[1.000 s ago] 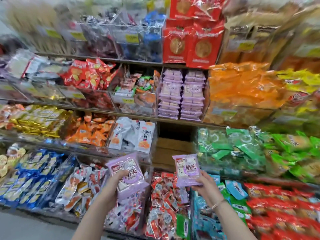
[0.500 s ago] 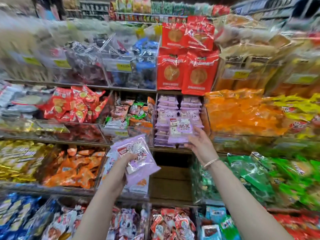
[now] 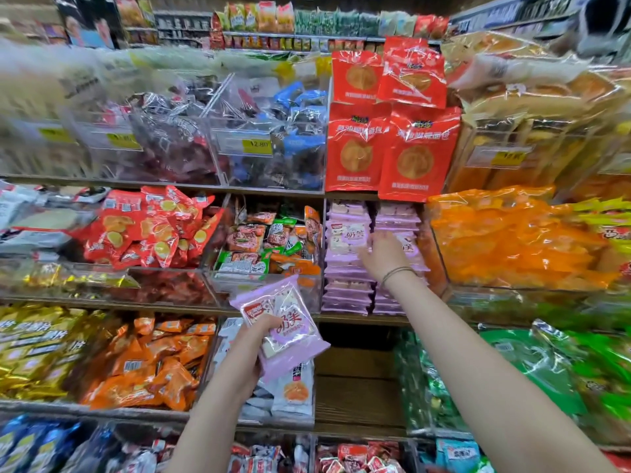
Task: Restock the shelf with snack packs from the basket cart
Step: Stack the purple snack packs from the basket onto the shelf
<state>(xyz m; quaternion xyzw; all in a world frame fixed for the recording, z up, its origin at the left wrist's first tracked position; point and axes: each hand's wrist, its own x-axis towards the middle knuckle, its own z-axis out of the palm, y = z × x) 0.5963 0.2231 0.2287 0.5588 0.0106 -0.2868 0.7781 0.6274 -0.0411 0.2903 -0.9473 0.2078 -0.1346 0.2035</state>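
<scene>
The left hand (image 3: 252,353) grips a small bunch of purple snack packs (image 3: 283,329) by one lower corner, fingers curled under and thumb on top, out in front of the shelf (image 3: 362,320). Held that way, the slick film may let the under pack slide out and drop into the bin of white packs (image 3: 290,387) just below.

To the right, the right hand (image 3: 384,254) reaches into the purple stacks (image 3: 345,288), fingers laid on a tilted pack (image 3: 346,233) at the front of the left stack. Whether they pinch it or only push it cannot be told. That pack sits askew rather than flat, so a hard shove could skew the tall, loose piles or tip packs off the front lip. Pushing too far right could crowd the orange bags (image 3: 512,240).

Left to right, the upper row has clear bins of dark and blue wrapped sweets (image 3: 293,138), then standing red pouches (image 3: 386,148). On the middle row, a clear bin holds red packs (image 3: 153,227), the next mixed orange and green packs (image 3: 269,247), then the purple compartment. The lower row has gold packs (image 3: 30,349), orange packs (image 3: 150,363), the white packs, a bare wooden gap (image 3: 355,387) and green bags (image 3: 546,370). The basket cart is out of view.
</scene>
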